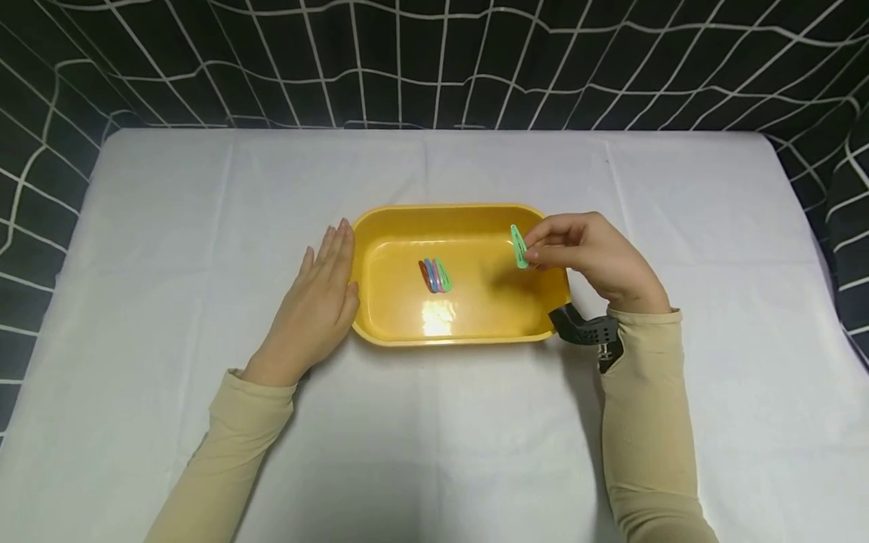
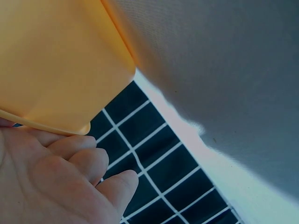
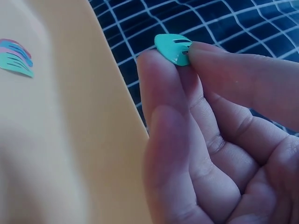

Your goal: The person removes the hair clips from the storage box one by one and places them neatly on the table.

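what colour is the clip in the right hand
Mint green; the clip shows best in the right wrist view.

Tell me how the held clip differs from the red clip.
Colour: the held clip is green, the red clip brownish red.
Place: the held clip is pinched in the right hand, while the red clip lies on the floor of the tray.
Neighbours: the held clip is apart from the others; the red clip ends a close row of four.
Both are slim, elongated clips.
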Demonstrator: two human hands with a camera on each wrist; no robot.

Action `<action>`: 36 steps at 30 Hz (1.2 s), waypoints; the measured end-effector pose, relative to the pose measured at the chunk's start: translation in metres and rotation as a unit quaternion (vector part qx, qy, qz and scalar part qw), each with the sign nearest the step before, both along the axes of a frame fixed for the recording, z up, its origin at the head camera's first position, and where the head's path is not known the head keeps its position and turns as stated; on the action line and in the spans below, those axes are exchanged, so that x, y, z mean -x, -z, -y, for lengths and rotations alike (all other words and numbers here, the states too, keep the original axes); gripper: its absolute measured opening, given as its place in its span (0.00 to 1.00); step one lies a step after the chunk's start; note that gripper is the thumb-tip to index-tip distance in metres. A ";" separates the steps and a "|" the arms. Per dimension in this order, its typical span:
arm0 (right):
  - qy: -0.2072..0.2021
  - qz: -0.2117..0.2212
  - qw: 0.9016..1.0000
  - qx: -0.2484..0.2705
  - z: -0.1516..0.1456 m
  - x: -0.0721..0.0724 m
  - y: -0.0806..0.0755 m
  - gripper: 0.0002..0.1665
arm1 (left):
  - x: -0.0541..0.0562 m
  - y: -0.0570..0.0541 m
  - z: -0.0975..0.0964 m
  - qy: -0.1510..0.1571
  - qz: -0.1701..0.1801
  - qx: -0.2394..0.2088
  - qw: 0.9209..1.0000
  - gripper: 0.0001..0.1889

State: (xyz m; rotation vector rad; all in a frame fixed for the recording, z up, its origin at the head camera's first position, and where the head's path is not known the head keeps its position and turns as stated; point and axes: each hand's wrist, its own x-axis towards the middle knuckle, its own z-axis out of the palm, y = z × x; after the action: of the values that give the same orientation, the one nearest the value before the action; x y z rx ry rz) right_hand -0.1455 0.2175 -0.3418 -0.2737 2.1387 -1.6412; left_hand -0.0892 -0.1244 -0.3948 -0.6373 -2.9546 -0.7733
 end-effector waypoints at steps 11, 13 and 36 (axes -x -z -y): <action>0.043 0.000 0.999 0.017 -0.019 0.001 -0.001 0.04 | 0.001 0.000 0.000 0.001 -0.001 -0.001 1.000 0.31; 0.053 0.000 0.998 0.015 -0.022 0.001 -0.001 0.04 | 0.000 0.000 0.000 0.000 0.000 -0.001 1.000 0.31; 0.164 0.036 0.981 0.102 -0.062 -0.002 0.001 0.08 | 0.000 0.003 0.000 0.003 -0.007 -0.016 1.000 0.31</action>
State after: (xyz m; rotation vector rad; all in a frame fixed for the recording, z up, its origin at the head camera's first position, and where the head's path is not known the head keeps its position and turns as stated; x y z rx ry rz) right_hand -0.1433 0.2793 -0.3426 0.0849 2.0458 -2.0249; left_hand -0.0896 -0.1244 -0.3974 -0.6480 -2.9230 -0.8102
